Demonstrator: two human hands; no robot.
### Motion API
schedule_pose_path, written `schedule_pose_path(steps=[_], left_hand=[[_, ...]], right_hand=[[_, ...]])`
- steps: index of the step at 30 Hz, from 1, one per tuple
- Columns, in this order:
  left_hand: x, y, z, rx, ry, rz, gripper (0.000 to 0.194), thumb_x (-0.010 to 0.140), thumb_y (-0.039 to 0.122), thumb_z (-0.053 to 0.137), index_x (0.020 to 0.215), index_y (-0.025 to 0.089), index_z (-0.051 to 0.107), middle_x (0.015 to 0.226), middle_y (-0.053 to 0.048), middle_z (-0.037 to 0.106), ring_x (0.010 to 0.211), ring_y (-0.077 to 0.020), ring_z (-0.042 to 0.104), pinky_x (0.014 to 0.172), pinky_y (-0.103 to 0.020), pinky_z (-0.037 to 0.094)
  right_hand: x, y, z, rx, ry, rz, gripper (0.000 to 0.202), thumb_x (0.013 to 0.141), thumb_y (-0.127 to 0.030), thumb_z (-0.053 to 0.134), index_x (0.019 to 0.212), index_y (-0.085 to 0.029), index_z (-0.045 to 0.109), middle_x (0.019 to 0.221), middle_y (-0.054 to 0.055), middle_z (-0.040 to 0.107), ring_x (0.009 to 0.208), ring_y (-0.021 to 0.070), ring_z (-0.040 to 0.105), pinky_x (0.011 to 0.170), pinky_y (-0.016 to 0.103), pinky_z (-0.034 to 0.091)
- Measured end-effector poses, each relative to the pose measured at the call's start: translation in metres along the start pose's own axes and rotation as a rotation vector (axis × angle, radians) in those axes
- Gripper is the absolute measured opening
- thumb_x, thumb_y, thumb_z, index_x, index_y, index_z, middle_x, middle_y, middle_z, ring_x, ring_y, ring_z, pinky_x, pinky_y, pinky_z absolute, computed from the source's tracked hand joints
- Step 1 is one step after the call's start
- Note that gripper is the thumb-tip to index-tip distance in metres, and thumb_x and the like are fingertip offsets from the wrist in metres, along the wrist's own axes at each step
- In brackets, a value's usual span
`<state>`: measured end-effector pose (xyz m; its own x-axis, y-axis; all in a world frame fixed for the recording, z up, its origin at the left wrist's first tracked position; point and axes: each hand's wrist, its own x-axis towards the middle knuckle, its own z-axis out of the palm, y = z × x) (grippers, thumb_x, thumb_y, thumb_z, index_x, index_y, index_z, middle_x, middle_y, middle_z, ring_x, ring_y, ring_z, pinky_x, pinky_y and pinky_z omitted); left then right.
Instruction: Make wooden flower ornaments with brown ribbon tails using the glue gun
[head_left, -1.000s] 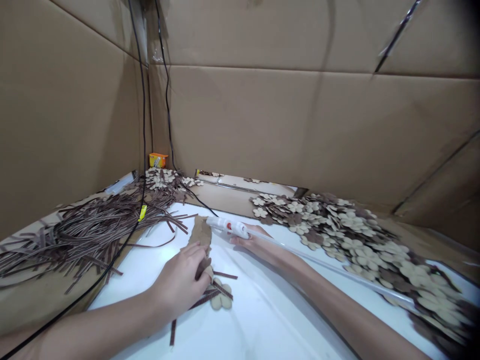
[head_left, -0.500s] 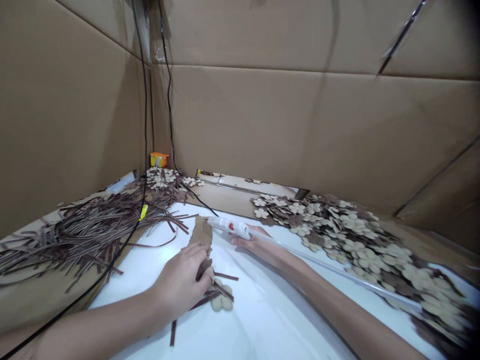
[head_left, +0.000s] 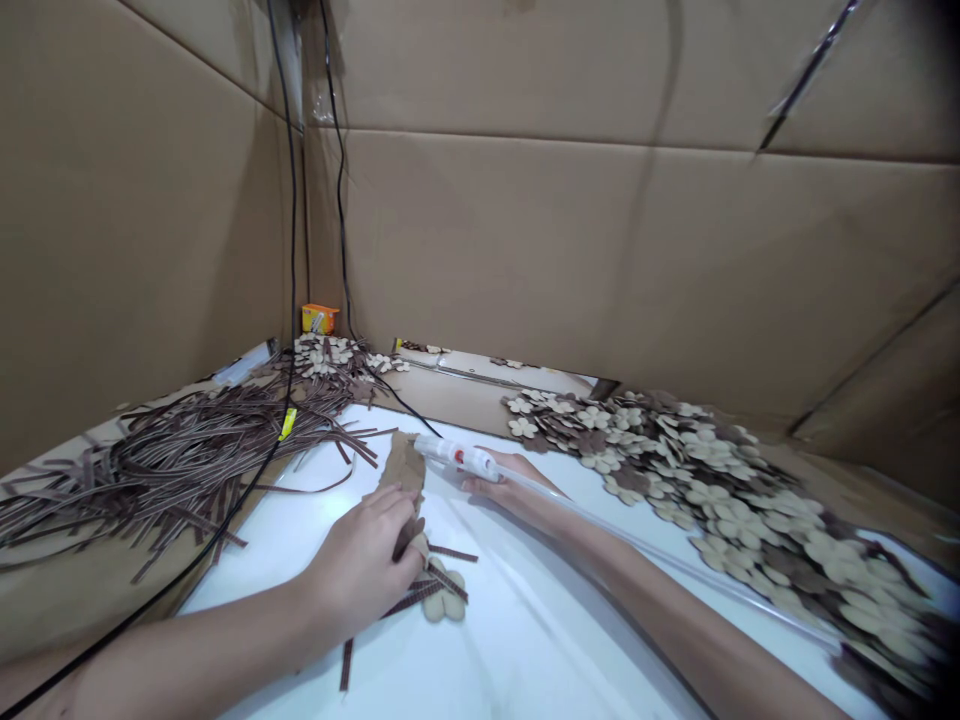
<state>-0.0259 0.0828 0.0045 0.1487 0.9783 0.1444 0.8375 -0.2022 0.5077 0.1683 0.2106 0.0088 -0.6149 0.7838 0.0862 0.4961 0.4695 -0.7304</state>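
Note:
My right hand [head_left: 517, 482] is closed around a white hot glue gun [head_left: 469, 458]. Its tip is over the far end of a brown scrap piece [head_left: 405, 465] lying on the white board. A long clear glue stick [head_left: 675, 558] runs back from the gun along my right forearm. My left hand [head_left: 373, 548] rests on the near part of the scrap, thumb and fingers closed on a felt flower [head_left: 420, 544], mostly hidden by the fingers. Just beside the thumb, a beige felt flower [head_left: 445, 597] lies on the board under brown stitched strips [head_left: 448, 580].
Brown strips [head_left: 187, 450] are heaped on the left. Beige and brown felt flowers [head_left: 720, 490] are piled on the right. A black cable [head_left: 291, 250] hangs down at left. An orange box [head_left: 319, 319] sits in the corner of the cardboard walls [head_left: 525, 230].
The glue gun has tilted a little, its tip moving slightly right, and the glue stick's rear end has dropped slightly. My left hand stays in the same place.

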Motion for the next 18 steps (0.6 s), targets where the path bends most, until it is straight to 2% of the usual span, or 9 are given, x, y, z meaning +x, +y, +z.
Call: schedule_pose_path(steps=[6,13,18], left_hand=[[-0.0015,0.0012,-0.0018,0.007,0.001,0.009,0.011,0.082,0.024,0.042,0.075,0.021,0.050,0.109,-0.008,0.062,0.120,-0.0238,0.045,0.099,-0.035,0.038],[-0.0008,0.0010,-0.0013,-0.004,0.002,0.013,0.011,0.082,0.024,0.041,0.074,0.021,0.049,0.109,-0.008,0.061,0.122,-0.0242,0.044,0.099,-0.035,0.037],[-0.0008,0.0019,-0.0018,0.012,-0.003,0.000,0.012,0.082,0.025,0.042,0.076,0.020,0.051,0.111,-0.009,0.062,0.123,-0.0245,0.043,0.101,-0.035,0.036]], right_hand=[[-0.0004,0.0022,0.0006,-0.025,0.025,0.022,0.026,0.072,-0.034,0.057,0.094,-0.020,0.062,0.087,0.001,0.065,0.079,0.0220,0.055,0.068,0.029,0.039],[-0.0005,-0.0008,-0.0005,-0.078,-0.007,0.002,0.026,0.074,-0.037,0.056,0.093,-0.021,0.062,0.080,0.000,0.063,0.073,0.0198,0.054,0.064,0.028,0.038],[-0.0004,0.0004,0.0005,-0.093,0.000,-0.007,0.020,0.073,-0.036,0.057,0.086,-0.020,0.060,0.074,-0.001,0.060,0.069,0.0177,0.052,0.060,0.025,0.037]])
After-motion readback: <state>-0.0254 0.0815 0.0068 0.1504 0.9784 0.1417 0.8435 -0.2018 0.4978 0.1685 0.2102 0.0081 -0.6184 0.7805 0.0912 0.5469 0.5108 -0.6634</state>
